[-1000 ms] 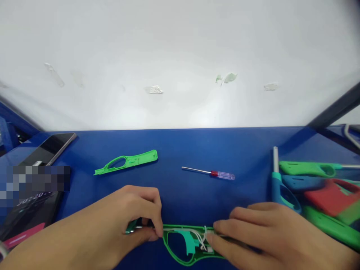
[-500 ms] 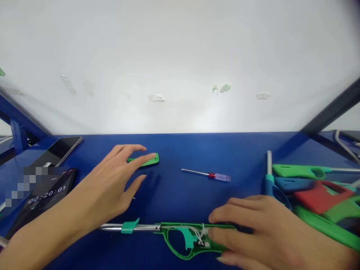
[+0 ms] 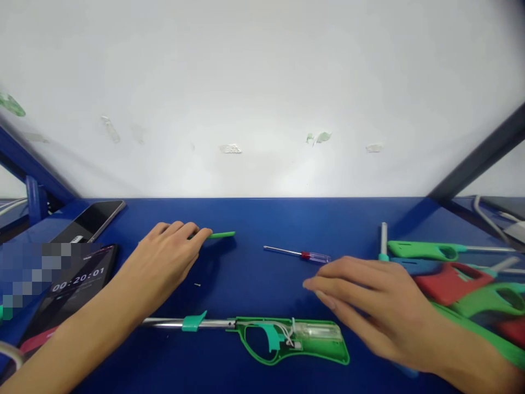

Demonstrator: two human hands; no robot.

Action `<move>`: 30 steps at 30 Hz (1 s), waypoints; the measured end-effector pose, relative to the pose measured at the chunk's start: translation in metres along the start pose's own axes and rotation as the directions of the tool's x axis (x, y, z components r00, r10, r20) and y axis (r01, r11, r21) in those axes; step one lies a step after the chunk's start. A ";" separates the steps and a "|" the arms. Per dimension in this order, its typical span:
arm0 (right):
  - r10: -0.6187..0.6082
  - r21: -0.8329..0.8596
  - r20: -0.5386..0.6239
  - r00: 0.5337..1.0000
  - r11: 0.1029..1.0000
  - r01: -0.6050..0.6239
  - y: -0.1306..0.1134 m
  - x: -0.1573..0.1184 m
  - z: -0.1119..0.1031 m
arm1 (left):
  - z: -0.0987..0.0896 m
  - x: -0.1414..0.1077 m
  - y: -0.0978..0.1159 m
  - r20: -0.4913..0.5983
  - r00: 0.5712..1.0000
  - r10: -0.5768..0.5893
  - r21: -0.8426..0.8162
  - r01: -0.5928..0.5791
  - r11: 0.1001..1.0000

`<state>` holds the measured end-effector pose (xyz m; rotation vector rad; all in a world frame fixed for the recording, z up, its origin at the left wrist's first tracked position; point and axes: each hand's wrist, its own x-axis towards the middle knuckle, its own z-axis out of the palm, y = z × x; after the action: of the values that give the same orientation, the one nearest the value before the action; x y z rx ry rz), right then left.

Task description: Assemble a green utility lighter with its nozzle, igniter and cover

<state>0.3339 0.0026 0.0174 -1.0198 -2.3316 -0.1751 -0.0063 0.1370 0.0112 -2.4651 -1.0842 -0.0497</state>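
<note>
My left hand [image 3: 176, 249] pinches a narrow green plastic piece [image 3: 222, 235], which shows edge-on past its fingertips. Held over the table at the right, my right hand [image 3: 365, 306] has nothing visible in its slightly parted fingers. Below and between them lies an opened green lighter half [image 3: 324, 352] with a clear tank, white wires and a teal trigger; its metal tube [image 3: 168, 323] carries a teal clip [image 3: 194, 321] and runs left behind my left forearm. A screwdriver [image 3: 315, 256] with a clear purple and red handle rests just beyond my right hand.
Several green, red and blue lighters [image 3: 455, 282] are piled at the right, partly under my right forearm. Two phones lie at the left, the nearer one [image 3: 82, 284] showing a timer. A tiny screw [image 3: 197, 284] sits mid-table. A white wall [image 3: 262, 82] stands behind.
My left hand has closed on the green piece and tipped it onto its edge. My right hand has lifted off the lighter half and moved up, uncovering its tank end.
</note>
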 end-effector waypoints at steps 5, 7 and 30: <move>0.042 -0.012 -0.112 0.993 0.999 -0.044 -0.006 -0.003 0.000 | -0.037 -0.013 0.034 -0.213 0.972 0.103 -0.165 -0.139 0.977; 0.012 -0.021 -0.111 0.994 1.000 -0.014 -0.010 -0.003 0.002 | -0.050 -0.018 0.058 -0.296 0.945 0.140 -0.234 -0.213 0.949; 0.277 -0.125 -0.063 0.959 0.951 -0.283 -0.060 -0.049 0.000 | -0.036 -0.049 0.081 -0.451 0.886 0.106 -0.461 -0.333 0.822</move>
<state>0.3180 -0.0697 -0.0034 -1.3854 -2.1291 -0.2408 0.0225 0.0409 0.0023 -2.8532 -0.6390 -0.8637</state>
